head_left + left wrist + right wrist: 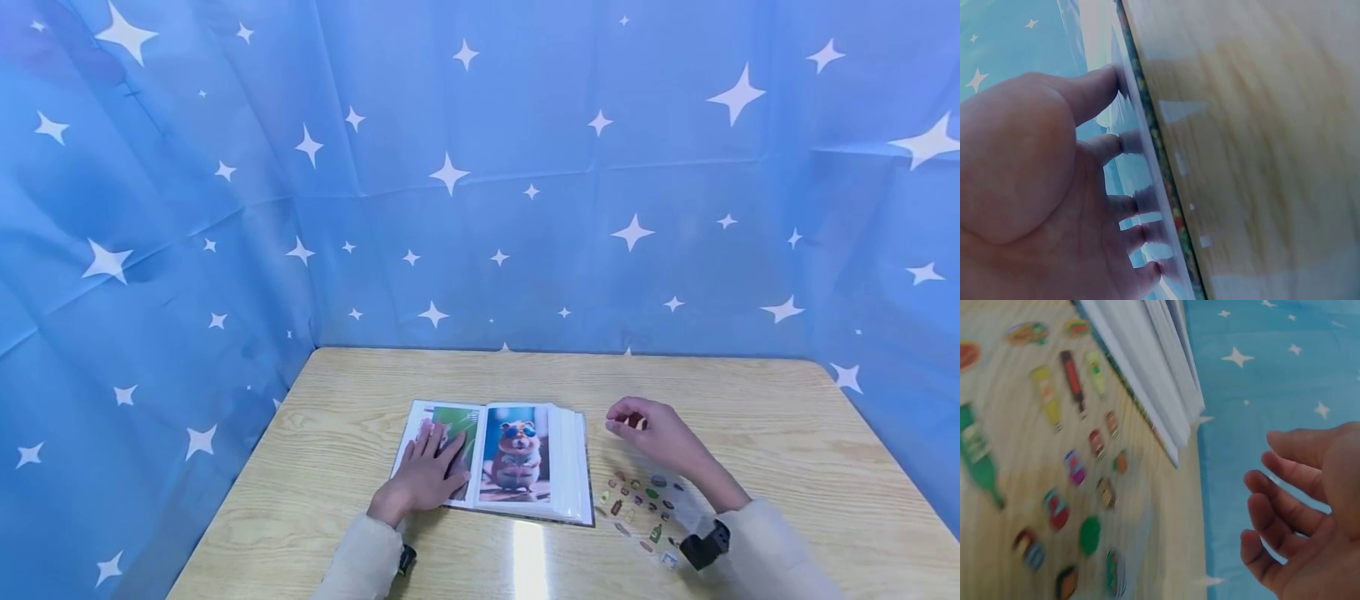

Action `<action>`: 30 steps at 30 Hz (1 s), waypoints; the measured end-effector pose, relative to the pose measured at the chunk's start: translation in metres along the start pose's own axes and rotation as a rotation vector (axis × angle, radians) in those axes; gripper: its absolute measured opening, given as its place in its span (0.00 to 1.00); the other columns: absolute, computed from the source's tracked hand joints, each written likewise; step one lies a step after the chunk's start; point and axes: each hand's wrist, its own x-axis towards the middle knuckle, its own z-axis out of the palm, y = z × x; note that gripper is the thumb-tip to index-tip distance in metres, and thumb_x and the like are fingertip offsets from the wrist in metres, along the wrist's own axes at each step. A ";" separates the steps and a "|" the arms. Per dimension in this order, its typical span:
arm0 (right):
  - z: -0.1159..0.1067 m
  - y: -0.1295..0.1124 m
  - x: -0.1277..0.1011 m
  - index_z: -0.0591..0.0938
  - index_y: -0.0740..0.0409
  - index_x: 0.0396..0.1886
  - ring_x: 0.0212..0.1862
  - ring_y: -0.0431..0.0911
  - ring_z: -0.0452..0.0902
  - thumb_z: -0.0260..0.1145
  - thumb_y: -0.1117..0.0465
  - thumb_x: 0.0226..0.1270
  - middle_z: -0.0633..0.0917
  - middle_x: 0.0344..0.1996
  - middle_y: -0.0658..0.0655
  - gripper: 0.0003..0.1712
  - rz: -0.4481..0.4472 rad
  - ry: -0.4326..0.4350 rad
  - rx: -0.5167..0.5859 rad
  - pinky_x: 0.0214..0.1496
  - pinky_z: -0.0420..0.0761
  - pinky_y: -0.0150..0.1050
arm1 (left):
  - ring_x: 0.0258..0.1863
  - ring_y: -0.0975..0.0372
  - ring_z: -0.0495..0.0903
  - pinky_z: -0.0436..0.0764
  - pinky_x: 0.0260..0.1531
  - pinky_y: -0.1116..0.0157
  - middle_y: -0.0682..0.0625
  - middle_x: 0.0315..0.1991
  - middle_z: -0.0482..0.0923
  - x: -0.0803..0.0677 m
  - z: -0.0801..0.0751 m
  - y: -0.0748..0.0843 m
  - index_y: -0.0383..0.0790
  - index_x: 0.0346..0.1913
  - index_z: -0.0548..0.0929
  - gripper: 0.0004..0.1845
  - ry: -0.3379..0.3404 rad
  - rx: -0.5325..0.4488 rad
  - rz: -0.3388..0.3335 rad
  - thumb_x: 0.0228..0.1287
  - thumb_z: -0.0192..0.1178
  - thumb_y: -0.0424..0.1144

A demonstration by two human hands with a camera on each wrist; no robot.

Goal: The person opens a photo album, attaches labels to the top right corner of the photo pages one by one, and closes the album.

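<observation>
Sticker sheet [643, 508]: one, clear, lying flat on the table near the front edge, under the right forearm; it carries many small food and bottle stickers, too small and blurred in part to count surely.
Left hand [427, 473]: fingers straight and spread, pressed flat on the left page of the photo album [525, 462]; grips nothing.
Photo album: one, open, just left of the sticker sheet; two photos show, the right one a hamster in sunglasses, and a stack of pages lies to the right.
Right hand [651, 432]: raised above the table beyond the sticker sheet and beside the album's right edge, fingers loosely curled, touching neither; whether the fingertips pinch something small cannot be told.
Table [787, 417]: one, light wood.
Backdrop [525, 167]: blue cloth with white stars.
</observation>
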 end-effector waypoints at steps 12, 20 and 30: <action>-0.010 0.023 -0.034 0.83 0.58 0.41 0.35 0.37 0.75 0.67 0.66 0.66 0.83 0.33 0.48 0.05 0.026 -0.003 0.001 0.33 0.77 0.33 | 0.78 0.40 0.37 0.46 0.73 0.38 0.34 0.79 0.42 -0.001 -0.001 0.002 0.44 0.78 0.57 0.34 0.013 -0.003 0.003 0.76 0.47 0.55; -0.003 0.036 -0.049 0.82 0.55 0.45 0.44 0.44 0.76 0.74 0.61 0.59 0.83 0.42 0.50 0.15 0.113 -0.110 -0.030 0.43 0.79 0.39 | 0.78 0.40 0.37 0.46 0.73 0.38 0.34 0.79 0.42 -0.004 -0.004 0.003 0.43 0.78 0.58 0.34 0.014 -0.010 0.001 0.76 0.47 0.55; 0.008 0.036 -0.057 0.82 0.57 0.45 0.40 0.47 0.74 0.80 0.58 0.49 0.79 0.39 0.53 0.24 0.129 -0.050 -0.138 0.41 0.76 0.44 | 0.78 0.40 0.37 0.45 0.73 0.38 0.33 0.79 0.41 -0.003 -0.002 0.001 0.44 0.78 0.56 0.35 0.007 -0.017 0.006 0.76 0.46 0.56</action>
